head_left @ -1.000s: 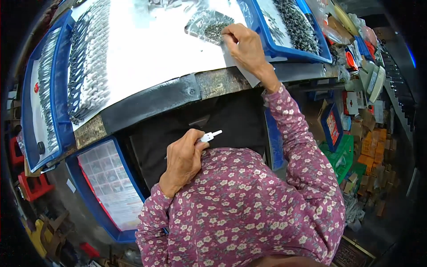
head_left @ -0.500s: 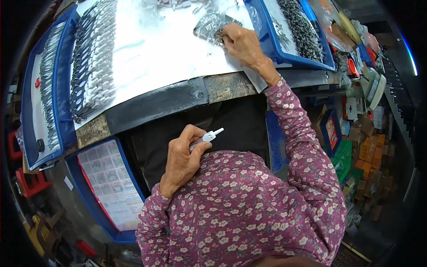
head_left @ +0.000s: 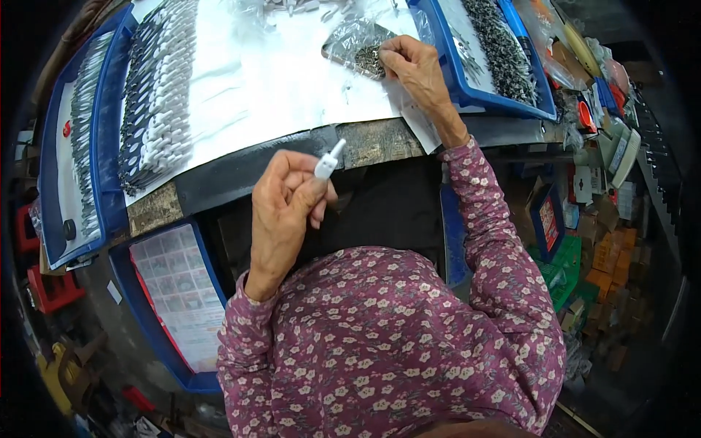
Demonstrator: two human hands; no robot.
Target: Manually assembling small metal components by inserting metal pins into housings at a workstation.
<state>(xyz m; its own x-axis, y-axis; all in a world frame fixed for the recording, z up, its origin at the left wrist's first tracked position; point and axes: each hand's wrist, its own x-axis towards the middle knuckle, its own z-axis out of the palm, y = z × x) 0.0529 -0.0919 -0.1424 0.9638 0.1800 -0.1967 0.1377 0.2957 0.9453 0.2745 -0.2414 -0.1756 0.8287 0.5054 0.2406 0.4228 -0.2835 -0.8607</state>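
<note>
I held the small white plastic part [head_left: 328, 159] pinched in my left hand [head_left: 286, 212], above the bench edge; my right hand [head_left: 416, 67] closed fingertips on the clear bag of small metal pieces [head_left: 359, 48], presumably to pick one.

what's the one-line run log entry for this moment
left hand: holds small white plastic part | right hand: fingertips in clear bag of small dark pieces | surface: white sheet

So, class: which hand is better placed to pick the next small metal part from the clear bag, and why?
Right. The right hand already rests with its fingers at the clear bag of small metal parts, while the left hand is off the table, holding a white plastic piece.
</note>
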